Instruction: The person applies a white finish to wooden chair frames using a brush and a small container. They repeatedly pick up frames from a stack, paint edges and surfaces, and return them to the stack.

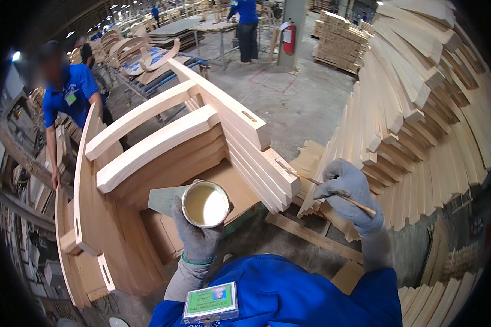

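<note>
- Clearly, your left hand (199, 237) is wrapped around a round cup (184, 203) of cream-coloured liquid (206, 204), thumb on one side and fingers on the other. Its open mouth faces up, presumably to prevent spilling.
- Your right hand (346, 188) pinches a thin stick (306, 178) between thumb and fingers, somewhat like a pencil, which probably gives fine control. Its far end is at the slot (281, 162) in the near end of a wooden rail (273, 174); you cannot tell from here whether it touches.
- The cup sits in front of the stacked wooden frames, left of that slot, likely for a short reach.
- Curved crosspieces (158, 144) join the frame sides, and a grey board (163, 199) lies partly behind the cup.
- A tall pile of curved boards (420, 109) rises beyond your right hand, limiting room on that side.
- To your left, a co-worker (73, 90) in blue stands close beside the frames, one arm lowered.
- Further off are a red fire extinguisher (288, 38) by a pillar and stacked lumber (341, 41).
</note>
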`<state>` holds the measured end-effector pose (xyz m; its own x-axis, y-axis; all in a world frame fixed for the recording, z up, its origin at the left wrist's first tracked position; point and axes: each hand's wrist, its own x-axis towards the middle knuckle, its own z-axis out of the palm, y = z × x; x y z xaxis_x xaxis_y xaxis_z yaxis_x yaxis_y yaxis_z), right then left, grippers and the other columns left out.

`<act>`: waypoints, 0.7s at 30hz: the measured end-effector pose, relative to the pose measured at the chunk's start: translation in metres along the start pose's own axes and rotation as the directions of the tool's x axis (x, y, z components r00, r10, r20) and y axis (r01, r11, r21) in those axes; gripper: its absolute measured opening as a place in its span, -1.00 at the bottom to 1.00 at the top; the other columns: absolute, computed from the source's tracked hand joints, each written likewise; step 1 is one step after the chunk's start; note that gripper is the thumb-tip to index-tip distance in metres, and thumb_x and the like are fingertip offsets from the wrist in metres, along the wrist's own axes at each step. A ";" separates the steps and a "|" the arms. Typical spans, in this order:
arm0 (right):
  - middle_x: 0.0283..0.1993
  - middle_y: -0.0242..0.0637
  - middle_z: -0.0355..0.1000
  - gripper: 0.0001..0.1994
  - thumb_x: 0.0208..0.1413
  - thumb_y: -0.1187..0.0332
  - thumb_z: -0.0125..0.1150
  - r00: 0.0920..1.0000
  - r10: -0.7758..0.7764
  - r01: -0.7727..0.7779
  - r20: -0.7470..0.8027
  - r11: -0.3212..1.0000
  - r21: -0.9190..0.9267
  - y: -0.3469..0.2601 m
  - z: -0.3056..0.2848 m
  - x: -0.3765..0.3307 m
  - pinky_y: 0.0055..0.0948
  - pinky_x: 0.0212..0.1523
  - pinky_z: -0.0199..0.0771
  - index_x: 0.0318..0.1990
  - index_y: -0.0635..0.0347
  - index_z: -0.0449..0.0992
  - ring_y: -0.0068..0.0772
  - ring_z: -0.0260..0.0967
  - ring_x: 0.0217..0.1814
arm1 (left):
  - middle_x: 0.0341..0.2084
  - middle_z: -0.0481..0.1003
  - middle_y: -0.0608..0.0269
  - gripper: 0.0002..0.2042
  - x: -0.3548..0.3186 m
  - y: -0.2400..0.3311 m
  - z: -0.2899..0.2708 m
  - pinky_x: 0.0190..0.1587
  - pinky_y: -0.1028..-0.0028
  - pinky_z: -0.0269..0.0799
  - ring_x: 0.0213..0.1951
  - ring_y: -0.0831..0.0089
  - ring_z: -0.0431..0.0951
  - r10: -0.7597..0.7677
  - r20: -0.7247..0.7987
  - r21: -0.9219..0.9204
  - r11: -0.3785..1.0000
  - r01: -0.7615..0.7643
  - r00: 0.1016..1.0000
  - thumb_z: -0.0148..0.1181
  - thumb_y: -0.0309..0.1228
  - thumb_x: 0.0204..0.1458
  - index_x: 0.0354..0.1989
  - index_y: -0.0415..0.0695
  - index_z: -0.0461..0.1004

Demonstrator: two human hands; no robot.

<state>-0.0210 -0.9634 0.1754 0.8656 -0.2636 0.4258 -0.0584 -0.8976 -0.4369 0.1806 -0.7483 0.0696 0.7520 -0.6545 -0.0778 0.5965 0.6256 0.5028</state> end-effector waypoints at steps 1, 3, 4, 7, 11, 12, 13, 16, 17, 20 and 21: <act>-0.36 -0.22 0.39 -0.82 -0.22 0.44 0.24 1.000 0.025 -0.024 -0.008 0.996 0.087 0.002 0.000 0.001 -0.41 -0.29 0.37 -0.36 0.10 0.58 -0.23 0.38 -0.29 | -0.04 0.36 -0.03 -0.48 -0.004 -0.001 0.000 0.04 0.04 0.37 -0.02 0.11 0.42 0.044 0.000 0.075 0.996 -0.044 0.999 -0.31 0.04 0.19 0.12 -0.12 0.21; -0.34 -0.19 0.40 -0.81 -0.17 0.47 0.23 0.996 -0.033 0.039 -0.083 0.997 0.074 0.008 0.004 0.006 -0.45 -0.28 0.37 -0.31 0.19 0.57 -0.26 0.39 -0.28 | -0.03 0.36 -0.02 -0.46 -0.015 -0.006 0.001 0.06 0.08 0.37 -0.01 0.14 0.42 0.193 0.024 0.385 0.904 -0.187 0.981 -0.30 0.05 0.18 0.12 -0.13 0.20; -0.34 -0.18 0.41 -0.80 -0.15 0.48 0.22 0.991 -0.072 0.081 -0.115 0.994 0.078 0.011 0.009 0.011 -0.46 -0.28 0.37 -0.29 0.23 0.56 -0.28 0.40 -0.28 | -0.03 0.36 0.00 -0.45 -0.020 -0.009 0.000 0.07 0.12 0.36 -0.01 0.16 0.42 0.258 0.053 0.524 0.815 -0.247 0.965 -0.30 0.05 0.18 0.13 -0.14 0.19; -0.35 -0.18 0.43 -0.81 -0.14 0.57 0.18 0.951 0.194 -0.064 -0.241 0.885 0.461 -0.001 0.023 0.014 -0.45 -0.31 0.37 -0.28 0.36 0.53 -0.37 0.39 -0.30 | -0.02 0.36 0.03 -0.43 -0.039 -0.009 -0.012 0.08 0.22 0.36 0.02 0.19 0.41 0.440 0.157 0.795 0.475 -0.378 0.884 -0.29 0.06 0.17 0.13 -0.18 0.19; -0.36 -0.20 0.32 -0.85 -0.09 0.50 0.19 0.958 0.046 0.122 -0.284 0.830 0.544 -0.009 0.051 0.018 -0.49 -0.39 0.33 -0.33 0.37 0.49 -0.38 0.30 -0.40 | 0.03 0.35 0.07 -0.45 -0.074 0.008 -0.001 0.11 0.27 0.33 0.05 0.24 0.39 0.524 0.139 0.837 0.391 -0.383 0.840 -0.31 0.02 0.19 0.12 -0.20 0.22; -0.36 -0.18 0.33 -0.85 -0.08 0.50 0.20 0.969 0.039 0.144 -0.243 0.708 0.692 -0.020 0.067 0.025 -0.49 -0.40 0.37 -0.33 0.37 0.49 -0.38 0.31 -0.40 | 0.04 0.35 0.09 -0.46 -0.081 0.011 -0.003 0.12 0.26 0.31 0.06 0.26 0.39 0.490 -0.052 0.624 0.696 -0.355 0.870 -0.32 0.01 0.20 0.13 -0.20 0.22; -0.36 -0.17 0.33 -0.86 -0.06 0.49 0.20 0.979 0.041 0.141 -0.201 0.573 0.807 -0.032 0.076 0.028 -0.49 -0.41 0.41 -0.32 0.36 0.49 -0.38 0.32 -0.39 | 0.05 0.35 0.11 -0.46 -0.091 0.017 0.002 0.13 0.27 0.31 0.06 0.26 0.39 0.243 -0.214 -0.019 0.967 -0.253 0.946 -0.31 0.00 0.20 0.14 -0.19 0.22; -0.33 -0.08 0.34 -0.89 -0.04 0.57 0.17 0.993 0.041 0.086 -0.106 0.343 0.935 -0.068 0.108 0.043 -0.43 -0.38 0.55 -0.33 0.34 0.40 -0.39 0.36 -0.41 | 0.04 0.36 0.11 -0.46 -0.122 0.040 -0.002 0.14 0.26 0.30 0.07 0.24 0.38 0.367 -0.245 -0.062 0.918 -0.392 0.898 -0.36 -0.01 0.21 0.15 -0.20 0.22; -0.32 -0.07 0.35 -0.89 -0.03 0.58 0.16 0.996 0.044 0.061 -0.076 0.275 0.960 -0.080 0.114 0.050 -0.40 -0.37 0.57 -0.33 0.33 0.38 -0.39 0.37 -0.42 | 0.04 0.36 0.09 -0.46 -0.129 0.046 -0.005 0.14 0.25 0.30 0.07 0.24 0.38 0.403 -0.254 -0.067 0.899 -0.432 0.879 -0.37 -0.01 0.21 0.14 -0.20 0.22; -0.34 -0.14 0.30 -0.88 0.04 0.48 0.12 0.992 -0.121 0.047 -0.022 0.205 0.978 -0.119 0.128 0.063 -0.42 -0.39 0.53 -0.35 0.27 0.31 -0.39 0.37 -0.44 | 0.05 0.34 0.04 -0.43 -0.158 0.072 -0.011 0.15 0.24 0.28 0.10 0.22 0.35 0.567 -0.314 0.161 0.822 -0.546 0.762 -0.40 0.01 0.20 0.16 -0.19 0.20; -0.34 -0.17 0.28 -0.88 0.07 0.44 0.11 0.983 -0.182 0.038 -0.008 0.158 0.987 -0.135 0.132 0.066 -0.44 -0.38 0.51 -0.35 0.27 0.30 -0.40 0.37 -0.44 | 0.05 0.33 0.05 -0.44 -0.165 0.081 -0.016 0.11 0.20 0.32 0.09 0.20 0.36 0.597 -0.307 0.163 0.800 -0.578 0.741 -0.37 0.02 0.19 0.16 -0.17 0.19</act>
<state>0.1096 -0.8132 0.1583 0.8576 -0.0989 0.5047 0.5140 0.1969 -0.8349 0.1087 -0.5828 0.1092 0.9996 0.0196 -0.0218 -0.0030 0.8092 0.5875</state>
